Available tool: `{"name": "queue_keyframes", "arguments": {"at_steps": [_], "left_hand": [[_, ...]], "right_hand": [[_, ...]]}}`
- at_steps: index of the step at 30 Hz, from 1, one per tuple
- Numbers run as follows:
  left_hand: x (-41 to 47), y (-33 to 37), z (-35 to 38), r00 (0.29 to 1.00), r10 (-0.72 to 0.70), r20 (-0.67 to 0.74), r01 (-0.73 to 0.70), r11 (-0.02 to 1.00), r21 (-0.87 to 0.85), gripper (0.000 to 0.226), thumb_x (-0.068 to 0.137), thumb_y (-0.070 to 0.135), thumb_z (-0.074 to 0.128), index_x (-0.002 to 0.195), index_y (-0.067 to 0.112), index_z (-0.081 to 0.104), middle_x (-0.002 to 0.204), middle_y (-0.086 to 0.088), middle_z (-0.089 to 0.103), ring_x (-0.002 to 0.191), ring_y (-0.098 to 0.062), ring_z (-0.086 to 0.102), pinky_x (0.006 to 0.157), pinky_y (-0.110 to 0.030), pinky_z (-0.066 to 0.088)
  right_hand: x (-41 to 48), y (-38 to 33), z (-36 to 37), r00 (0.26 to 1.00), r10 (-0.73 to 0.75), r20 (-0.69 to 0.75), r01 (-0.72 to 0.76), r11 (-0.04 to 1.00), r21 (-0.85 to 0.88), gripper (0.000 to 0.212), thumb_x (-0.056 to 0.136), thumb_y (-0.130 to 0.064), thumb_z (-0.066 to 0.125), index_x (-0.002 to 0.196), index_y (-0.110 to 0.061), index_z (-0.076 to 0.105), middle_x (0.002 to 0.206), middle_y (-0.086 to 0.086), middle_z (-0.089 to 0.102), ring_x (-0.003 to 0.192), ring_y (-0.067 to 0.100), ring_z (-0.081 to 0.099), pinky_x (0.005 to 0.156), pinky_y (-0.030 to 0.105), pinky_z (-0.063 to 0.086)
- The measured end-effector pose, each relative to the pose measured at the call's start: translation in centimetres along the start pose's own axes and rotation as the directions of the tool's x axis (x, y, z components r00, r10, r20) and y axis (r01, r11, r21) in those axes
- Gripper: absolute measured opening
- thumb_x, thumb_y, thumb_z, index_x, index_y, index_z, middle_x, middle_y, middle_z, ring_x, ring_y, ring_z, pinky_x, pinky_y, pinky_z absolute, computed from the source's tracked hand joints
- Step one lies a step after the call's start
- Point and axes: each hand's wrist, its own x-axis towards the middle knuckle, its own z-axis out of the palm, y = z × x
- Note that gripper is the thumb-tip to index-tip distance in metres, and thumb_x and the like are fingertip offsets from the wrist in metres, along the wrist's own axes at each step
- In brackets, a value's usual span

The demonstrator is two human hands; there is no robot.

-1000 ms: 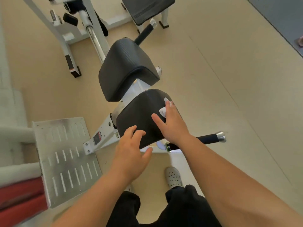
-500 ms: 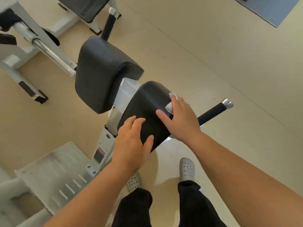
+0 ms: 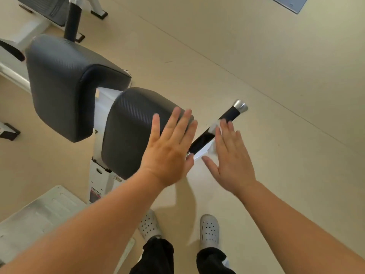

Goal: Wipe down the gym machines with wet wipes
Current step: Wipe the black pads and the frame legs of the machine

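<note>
My right hand (image 3: 231,155) flat over wet wipe (image 3: 215,126), moving onto handle (image 3: 231,114); left hand (image 3: 169,149) open beside pad (image 3: 134,125); next, wrap wipe round handle.

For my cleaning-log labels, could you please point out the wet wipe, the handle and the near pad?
wet wipe (image 3: 214,126): head view, the white fold lying over the bar.
handle (image 3: 231,114): head view, the black grip near its far end.
near pad (image 3: 134,123): head view, the middle of its textured top.
</note>
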Motion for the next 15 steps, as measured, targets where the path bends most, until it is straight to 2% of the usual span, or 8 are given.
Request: {"name": "queue_keyframes", "arguments": {"at_steps": [3,6,10,13,15], "left_hand": [[2.5,-0.1,0.7,0.999,-0.019,-0.028,0.021,0.998,0.052,0.073,0.088,0.051,0.054,0.149,0.011,0.046,0.163,-0.012,0.031,0.154,-0.031,0.018,0.122,-0.061,0.01],[2.4,0.1,2.0,0.991,-0.017,-0.132,0.025,0.998,0.062,0.063,0.086,0.049,0.058,0.136,0.011,0.061,0.148,-0.01,0.053,0.144,-0.033,0.04,0.119,-0.055,0.026],[2.2,0.0,3.0,0.975,-0.017,-0.224,0.033,0.997,0.072,0.052,0.089,0.042,0.057,0.132,0.013,0.065,0.139,-0.01,0.062,0.137,-0.034,0.05,0.116,-0.052,0.033],[2.3,-0.1,3.5,0.962,-0.024,-0.273,0.049,0.995,0.085,0.047,0.092,0.036,0.055,0.131,0.013,0.067,0.137,-0.01,0.063,0.135,-0.034,0.051,0.116,-0.052,0.034],[2.5,-0.1,3.7,0.955,-0.025,-0.295,0.05,0.996,0.078,0.045,0.091,0.032,0.055,0.129,0.013,0.068,0.136,-0.01,0.064,0.134,-0.034,0.052,0.116,-0.052,0.034]], "right_hand": [[3.5,2.8,-0.4,1.0,-0.006,-0.023,0.003,0.99,-0.142,0.088,0.102,-0.061,0.032,0.161,0.002,0.013,0.17,0.018,0.002,0.158,0.033,-0.003,0.128,0.047,-0.001],[5.1,3.4,1.3,0.992,-0.095,0.088,0.115,0.961,-0.252,0.095,0.1,-0.067,0.034,0.16,0.002,0.011,0.17,0.02,0.004,0.158,0.036,-0.007,0.127,0.049,-0.007],[3.8,2.3,4.0,0.962,-0.252,0.107,0.271,0.931,-0.246,0.099,0.097,-0.071,0.033,0.159,0.004,0.012,0.168,0.023,0.015,0.157,0.039,-0.002,0.127,0.052,-0.006],[2.7,2.4,5.0,0.897,-0.427,0.117,0.442,0.875,-0.197,0.096,0.099,-0.07,0.033,0.159,0.003,0.014,0.168,0.023,0.016,0.157,0.038,0.003,0.128,0.051,0.0],[2.9,3.8,4.7,0.864,-0.496,0.088,0.503,0.844,-0.187,0.091,0.1,-0.067,0.035,0.159,0.002,0.023,0.167,0.021,0.02,0.157,0.035,0.01,0.128,0.048,0.006]]}}
